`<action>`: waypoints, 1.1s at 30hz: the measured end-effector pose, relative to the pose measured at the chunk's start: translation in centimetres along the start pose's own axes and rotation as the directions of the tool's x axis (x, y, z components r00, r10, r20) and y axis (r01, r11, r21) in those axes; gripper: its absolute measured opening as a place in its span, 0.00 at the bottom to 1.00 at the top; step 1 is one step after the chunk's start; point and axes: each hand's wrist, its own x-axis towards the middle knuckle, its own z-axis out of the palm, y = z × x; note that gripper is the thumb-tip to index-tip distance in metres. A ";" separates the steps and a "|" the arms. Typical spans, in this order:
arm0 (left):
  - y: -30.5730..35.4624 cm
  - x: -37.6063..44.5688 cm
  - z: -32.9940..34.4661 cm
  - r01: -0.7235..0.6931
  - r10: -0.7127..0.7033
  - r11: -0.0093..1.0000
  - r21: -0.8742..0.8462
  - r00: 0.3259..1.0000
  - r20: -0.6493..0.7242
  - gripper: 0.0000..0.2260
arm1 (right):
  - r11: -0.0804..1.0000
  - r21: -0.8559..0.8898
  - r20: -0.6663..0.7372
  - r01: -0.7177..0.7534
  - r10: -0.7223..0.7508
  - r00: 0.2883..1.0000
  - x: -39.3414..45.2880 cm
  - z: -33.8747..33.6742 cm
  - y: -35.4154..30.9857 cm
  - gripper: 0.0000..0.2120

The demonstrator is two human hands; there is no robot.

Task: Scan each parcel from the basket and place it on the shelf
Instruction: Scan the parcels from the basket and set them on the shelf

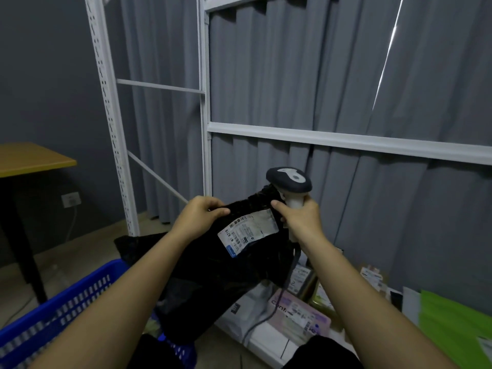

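In the head view, a black parcel [213, 262] in a soft plastic bag is held up between the two hands, above the blue basket [66, 302] at the lower left. The upper left edge of the parcel is gripped by the left hand [202, 211], with the fingers curled over the edge and the thumb laid on the front face. A white label [247, 231] with a barcode is seen on the front of the parcel, just between the two hands and tilted. A handheld scanner [288, 182] is held by the right hand [298, 217]; its pale handle is enclosed by the curled fingers, and the dark head of the scanner stands above the hand, beside the upper right corner of the parcel. The thumb of the right hand is pressed against the right edge of the parcel, near the label. A grey cable [266, 315] hangs down from the scanner. The lower part of the parcel hangs down toward the basket. Behind the hands a white shelf [346, 142] frame is seen in front of a grey curtain [292, 75]. On the lowest level of the shelf, at the right, several other parcels [298, 312] are laid, among them a green one [458, 323]. A wooden table [32, 158] stands at the left.
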 end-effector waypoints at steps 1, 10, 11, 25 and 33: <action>-0.1 0.4 0.0 0.032 -0.032 0.999 -0.004 0.999 0.004 0.04 | 1.000 -0.001 -0.006 0.007 -0.007 1.000 -0.1 -0.3 0.3 0.15; -1.7 3.5 1.1 0.218 -0.215 0.975 -0.040 0.975 0.061 0.06 | 0.996 -0.089 0.098 -0.024 0.033 0.995 -2.3 -3.9 4.2 0.11; -1.9 3.6 1.3 0.229 -0.226 0.972 -0.047 0.972 0.065 0.06 | 0.994 -0.108 0.130 -0.021 0.035 0.991 -2.5 -4.3 4.7 0.11; -2.1 4.1 3.0 0.236 -0.234 0.972 -0.014 0.967 0.099 0.07 | 0.938 -0.336 0.390 0.082 0.059 0.919 -3.7 -5.3 7.5 0.19; -1.8 4.4 3.0 0.225 -0.223 0.974 -0.006 0.969 0.106 0.06 | 0.938 -0.334 0.261 0.093 -0.003 0.965 -3.5 -5.4 8.1 0.22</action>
